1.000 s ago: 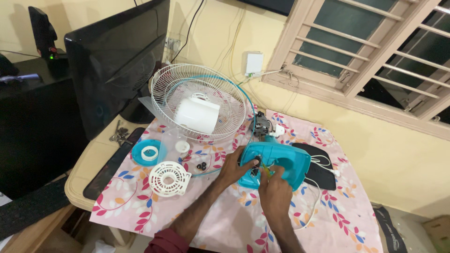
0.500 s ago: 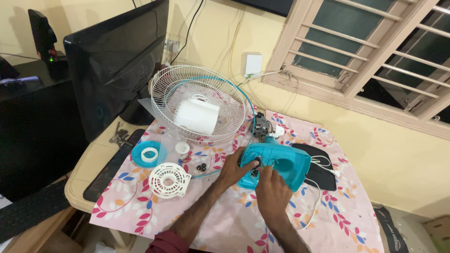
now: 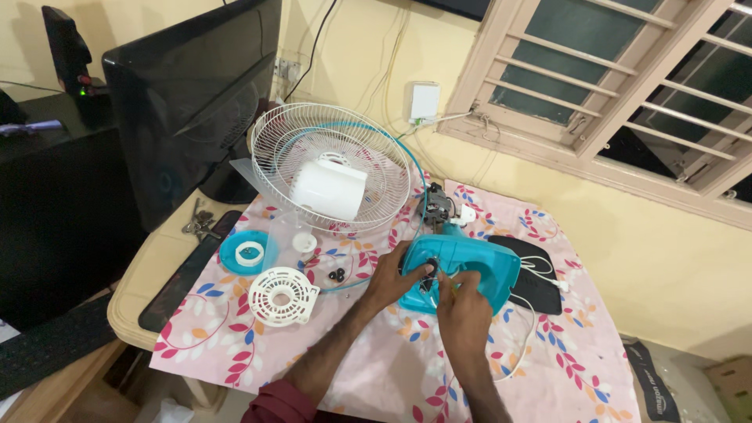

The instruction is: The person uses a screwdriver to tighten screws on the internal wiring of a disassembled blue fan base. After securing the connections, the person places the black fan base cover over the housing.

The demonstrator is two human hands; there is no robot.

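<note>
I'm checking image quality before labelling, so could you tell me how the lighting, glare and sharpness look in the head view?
Head view: even indoor light, soft shadows under both hands; faint reflection of the white fan grille on the dark monitor; left hand, right hand and teal fan base sharp; wide-angle bending at the window frame.

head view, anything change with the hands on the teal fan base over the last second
Very little. The right hand has crept slightly up the teal fan base, its fingers now at the small dark part in the middle. The left hand stays on the base's left edge. Nothing was picked up or let go. The white wire grille, white vented cap and teal ring lie as before.
</note>
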